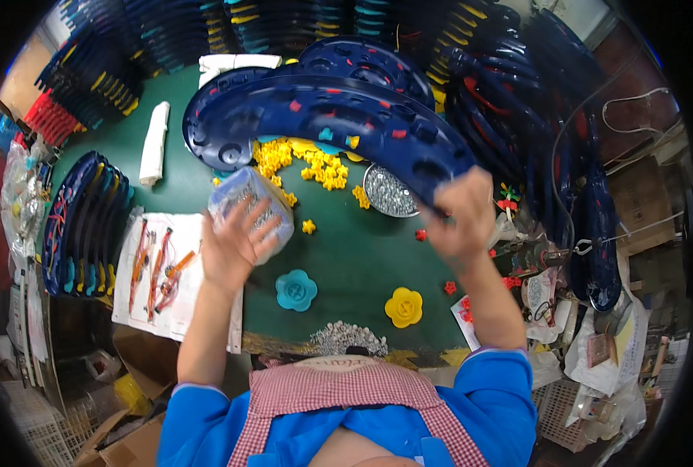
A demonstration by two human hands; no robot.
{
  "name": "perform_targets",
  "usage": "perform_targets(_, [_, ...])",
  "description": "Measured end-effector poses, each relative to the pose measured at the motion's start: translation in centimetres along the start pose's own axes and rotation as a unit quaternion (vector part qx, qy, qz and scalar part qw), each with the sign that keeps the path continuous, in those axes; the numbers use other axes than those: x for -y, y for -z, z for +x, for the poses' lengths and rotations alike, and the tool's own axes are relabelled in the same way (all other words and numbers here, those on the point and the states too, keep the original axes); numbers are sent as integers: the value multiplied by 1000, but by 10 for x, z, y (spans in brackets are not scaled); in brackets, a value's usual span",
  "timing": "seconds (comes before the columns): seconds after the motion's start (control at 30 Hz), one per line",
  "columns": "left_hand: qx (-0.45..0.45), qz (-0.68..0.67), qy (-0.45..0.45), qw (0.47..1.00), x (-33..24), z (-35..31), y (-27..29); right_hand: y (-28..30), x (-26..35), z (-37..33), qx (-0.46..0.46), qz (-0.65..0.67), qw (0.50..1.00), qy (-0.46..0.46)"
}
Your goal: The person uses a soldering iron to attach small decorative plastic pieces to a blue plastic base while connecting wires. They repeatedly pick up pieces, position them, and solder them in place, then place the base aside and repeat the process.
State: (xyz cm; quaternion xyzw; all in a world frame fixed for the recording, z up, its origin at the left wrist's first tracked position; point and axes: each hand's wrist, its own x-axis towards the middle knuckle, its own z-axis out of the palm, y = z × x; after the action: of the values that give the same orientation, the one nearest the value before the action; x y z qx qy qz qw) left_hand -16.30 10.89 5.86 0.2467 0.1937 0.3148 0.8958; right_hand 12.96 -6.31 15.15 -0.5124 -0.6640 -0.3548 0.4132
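Note:
A long, curved dark blue plastic panel [315, 109] with round recesses and red bits arches across the middle of the table. At its right end is my right hand [463, 214], fingers closed around the edge and slightly blurred. My left hand [241, 241] is spread, palm showing, against a clear plastic tub or bag [265, 191] of small metal pieces; whether it touches is unclear. Small yellow flower-shaped pieces [327, 170] lie under the panel's inner curve, beside a round bowl [391, 191] of screws. Nearer me sit a teal flower piece [296, 290] and a yellow flower piece [404, 307].
A screw pile [349, 338] lies at the green table's near edge. Wired parts [156, 268] rest on white paper at left, near stacked blue panels [86, 226]. More panels [518, 117] crowd the right and back. A power screwdriver [533, 258] lies at right.

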Motion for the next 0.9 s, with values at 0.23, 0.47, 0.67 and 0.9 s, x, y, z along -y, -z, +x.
perform_targets(0.23, [-99, 96, 93, 986, 1, -16, -10, 71, 40, -135, 108, -40, 989, -89])
perform_targets(0.47, [-77, 58, 153, 983, 16, -22, 8, 79, 53, -131, -40, 492, 583, -645])
perform_targets(0.67, [-49, 307, -39, 950, 38, -34, 15, 91, 67, -169, 101, 381, 624, -674])
perform_targets(0.9, [-36, 644, -82, 760, 57, -32, 25, 77, 106, -199, 144, 235, 671, -688])
